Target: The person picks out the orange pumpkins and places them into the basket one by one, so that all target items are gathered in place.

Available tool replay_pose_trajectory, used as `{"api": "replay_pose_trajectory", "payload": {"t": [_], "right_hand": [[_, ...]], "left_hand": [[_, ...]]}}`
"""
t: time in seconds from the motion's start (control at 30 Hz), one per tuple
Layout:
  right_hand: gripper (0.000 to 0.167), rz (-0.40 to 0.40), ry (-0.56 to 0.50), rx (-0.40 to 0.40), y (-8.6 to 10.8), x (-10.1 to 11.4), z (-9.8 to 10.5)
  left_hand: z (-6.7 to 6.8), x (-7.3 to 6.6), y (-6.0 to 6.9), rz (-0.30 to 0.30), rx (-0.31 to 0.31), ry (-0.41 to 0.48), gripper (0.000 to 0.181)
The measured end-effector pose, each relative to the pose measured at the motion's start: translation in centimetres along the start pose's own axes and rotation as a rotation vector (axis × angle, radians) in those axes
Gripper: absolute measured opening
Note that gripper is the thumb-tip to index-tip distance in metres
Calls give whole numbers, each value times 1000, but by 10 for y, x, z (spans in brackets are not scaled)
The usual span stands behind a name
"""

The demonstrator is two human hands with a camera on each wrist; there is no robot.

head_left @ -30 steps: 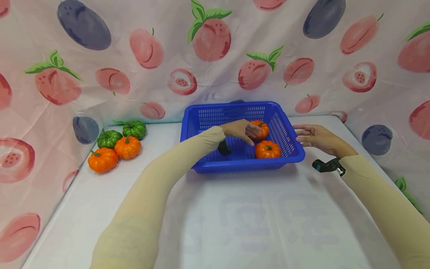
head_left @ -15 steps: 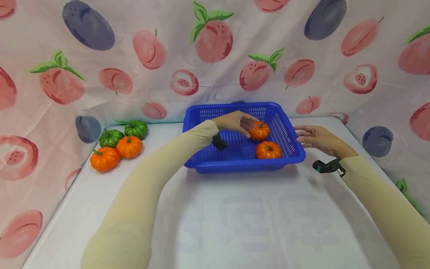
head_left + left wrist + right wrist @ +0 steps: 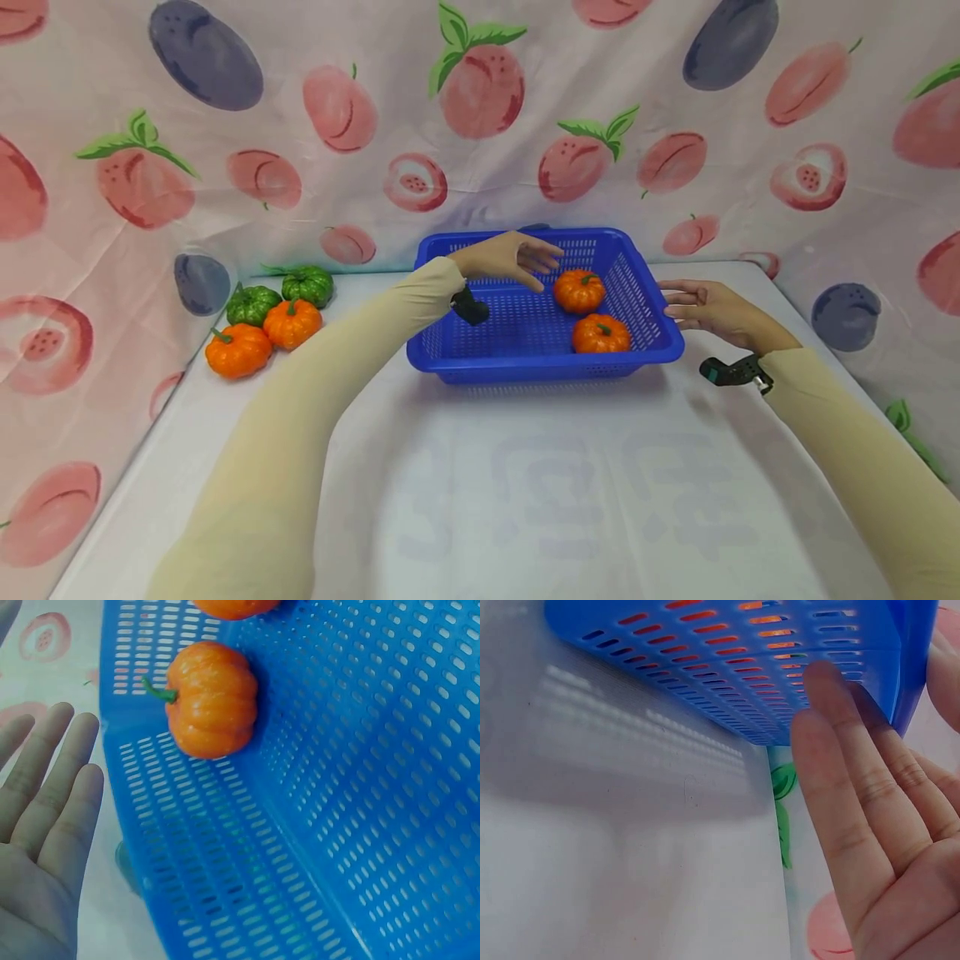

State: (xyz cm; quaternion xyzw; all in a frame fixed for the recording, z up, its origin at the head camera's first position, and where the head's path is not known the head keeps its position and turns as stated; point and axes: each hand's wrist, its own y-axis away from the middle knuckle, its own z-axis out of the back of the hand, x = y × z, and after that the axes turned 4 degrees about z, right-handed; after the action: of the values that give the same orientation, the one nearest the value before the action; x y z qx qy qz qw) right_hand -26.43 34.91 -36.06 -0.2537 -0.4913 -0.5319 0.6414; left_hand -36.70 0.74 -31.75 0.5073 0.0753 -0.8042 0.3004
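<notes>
A blue perforated plastic basket stands on the white table and holds two small orange pumpkins. The farther pumpkin and the nearer pumpkin both lie toward its right end. My left hand hovers over the back of the basket, fingers extended, with nothing in it. In the left wrist view that hand's spread fingers appear apart from the pumpkin. At the basket's right end, my right hand has its extended fingers against the outer wall, just below the rim, as the right wrist view shows.
To the left on the table sit two more orange pumpkins and two green pumpkins, grouped closely. A fruit-printed cloth hangs behind the table and along its sides.
My left hand has drawn back from the farther orange pumpkin, moving up and to the left. That pumpkin stays in the basket. The right hand keeps its place at the basket's end.
</notes>
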Motion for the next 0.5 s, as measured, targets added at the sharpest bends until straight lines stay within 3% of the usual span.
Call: {"api": "replay_pose_trajectory", "payload": {"t": [0.2,0.5], "right_hand": [[71,0,28,-10,1,-1,0],[70,6,-14,0,-2,-4,3]], "left_hand": [[8,-6,13,0,-35,1,62],[19,-6,32,-18,-66,13,64]]}}
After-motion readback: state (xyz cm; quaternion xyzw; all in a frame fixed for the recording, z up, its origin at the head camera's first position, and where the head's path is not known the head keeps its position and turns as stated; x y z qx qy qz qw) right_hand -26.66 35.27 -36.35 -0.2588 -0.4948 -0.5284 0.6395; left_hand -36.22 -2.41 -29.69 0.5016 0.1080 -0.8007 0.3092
